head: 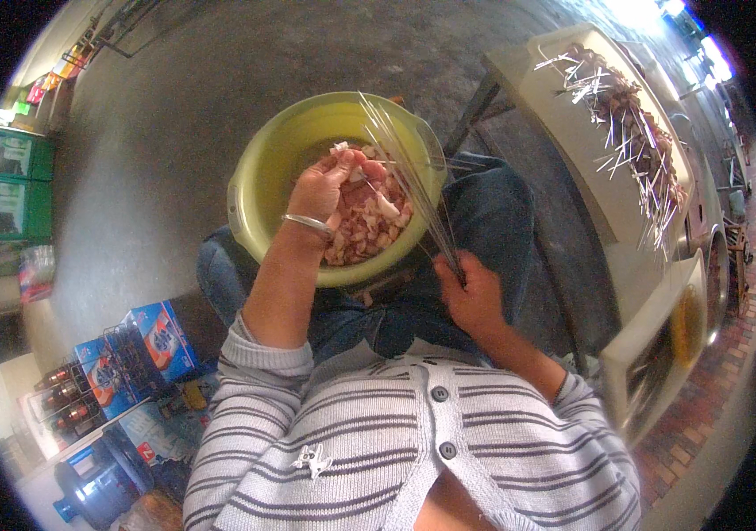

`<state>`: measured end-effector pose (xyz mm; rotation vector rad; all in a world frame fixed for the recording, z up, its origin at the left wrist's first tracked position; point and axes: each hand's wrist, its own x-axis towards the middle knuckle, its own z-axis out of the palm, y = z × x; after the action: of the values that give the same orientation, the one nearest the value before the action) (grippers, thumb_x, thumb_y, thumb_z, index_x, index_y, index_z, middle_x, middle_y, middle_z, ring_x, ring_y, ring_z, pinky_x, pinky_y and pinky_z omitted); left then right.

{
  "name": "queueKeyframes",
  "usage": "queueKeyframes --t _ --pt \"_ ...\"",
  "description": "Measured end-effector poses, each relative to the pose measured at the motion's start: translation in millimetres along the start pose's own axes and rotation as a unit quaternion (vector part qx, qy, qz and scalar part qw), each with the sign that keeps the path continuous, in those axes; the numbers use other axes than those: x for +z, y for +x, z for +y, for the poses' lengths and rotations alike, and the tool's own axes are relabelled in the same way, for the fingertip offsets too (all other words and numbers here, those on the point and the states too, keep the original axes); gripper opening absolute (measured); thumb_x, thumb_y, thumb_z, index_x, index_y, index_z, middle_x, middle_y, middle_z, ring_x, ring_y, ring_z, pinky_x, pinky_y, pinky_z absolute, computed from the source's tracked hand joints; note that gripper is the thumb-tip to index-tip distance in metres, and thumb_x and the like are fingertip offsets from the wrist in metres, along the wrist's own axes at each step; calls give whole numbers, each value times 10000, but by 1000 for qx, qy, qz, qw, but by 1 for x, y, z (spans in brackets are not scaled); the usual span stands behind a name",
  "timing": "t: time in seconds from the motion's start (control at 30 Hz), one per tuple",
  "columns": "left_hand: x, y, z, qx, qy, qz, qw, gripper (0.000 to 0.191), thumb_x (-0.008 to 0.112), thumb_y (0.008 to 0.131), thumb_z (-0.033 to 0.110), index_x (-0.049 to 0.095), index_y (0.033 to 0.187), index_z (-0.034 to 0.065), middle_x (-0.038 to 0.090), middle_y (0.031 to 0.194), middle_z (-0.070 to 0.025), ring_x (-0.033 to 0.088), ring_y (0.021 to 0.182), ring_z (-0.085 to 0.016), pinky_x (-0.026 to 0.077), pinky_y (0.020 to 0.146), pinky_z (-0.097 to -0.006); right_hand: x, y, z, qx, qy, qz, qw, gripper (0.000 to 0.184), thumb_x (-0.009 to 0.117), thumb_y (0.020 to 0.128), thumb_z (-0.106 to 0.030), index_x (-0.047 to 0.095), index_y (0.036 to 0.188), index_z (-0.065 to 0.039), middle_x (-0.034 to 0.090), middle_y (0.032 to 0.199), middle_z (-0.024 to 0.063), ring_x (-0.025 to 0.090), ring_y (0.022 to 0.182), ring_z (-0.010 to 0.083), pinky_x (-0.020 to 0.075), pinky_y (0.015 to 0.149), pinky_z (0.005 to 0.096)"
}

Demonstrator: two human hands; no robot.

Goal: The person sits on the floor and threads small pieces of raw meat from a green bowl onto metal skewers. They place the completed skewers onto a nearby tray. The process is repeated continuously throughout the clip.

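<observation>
A yellow-green plastic basin rests at my knees, holding many small pieces of raw meat. Over it, my left hand pinches a pale piece of meat between thumb and fingers. A thin skewer appears to run into that piece, though the fingers partly hide where it enters. My right hand, low beside the basin's right side, grips a bundle of thin metal skewers at one end. Their far ends fan up across the basin's right rim.
At right, a pale tray on a table holds a heap of skewered meat. Nearer stands a white-edged box. Blue cartons, bottles and a large water jug are at lower left.
</observation>
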<state>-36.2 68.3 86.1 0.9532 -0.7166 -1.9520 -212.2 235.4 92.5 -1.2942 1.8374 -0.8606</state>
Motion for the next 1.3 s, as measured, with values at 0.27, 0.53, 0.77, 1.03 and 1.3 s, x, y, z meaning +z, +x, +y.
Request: queueKeyframes --t 0.27,0.53,0.77,1.03,1.3 --pt "0 8 10 21 -162 -39 986 299 410 924 213 464 1082 -34 553 1086 -199 554 991 -278 482 833 -354 -10 7 -6 0 22 -11 1000 165 562 846 -205 589 909 -54 610 673 119 607 571 238 454 527 328" --pt "-6 19 17 42 -147 13 988 239 330 936 175 446 1033 -11 567 1036 -229 581 942 -308 513 792 -360 -6 7 7 -73 19 30 997 124 565 850 -162 578 903 -51 544 563 20 508 475 92 407 455 250" --pt "9 12 18 67 -157 70 983 189 327 924 124 449 1010 7 590 965 -239 604 866 -287 517 761 -345 -4 6 4 -25 -2 21 999 161 555 845 -204 584 918 -64 621 734 140 624 633 269 469 558 343" --pt "11 8 19 139 34 33 989 210 346 935 155 495 946 8 625 853 -208 620 707 -227 507 650 -291 -6 4 -2 -20 -14 14 1000 171 549 852 -216 570 923 -62 607 698 147 615 601 278 459 526 348" --pt "15 6 16 106 -24 43 993 221 332 941 142 506 947 6 609 829 -167 618 795 -272 517 751 -353 -3 6 -12 -59 7 37 998 179 555 851 -234 568 902 -63 609 707 151 613 610 294 460 521 363"
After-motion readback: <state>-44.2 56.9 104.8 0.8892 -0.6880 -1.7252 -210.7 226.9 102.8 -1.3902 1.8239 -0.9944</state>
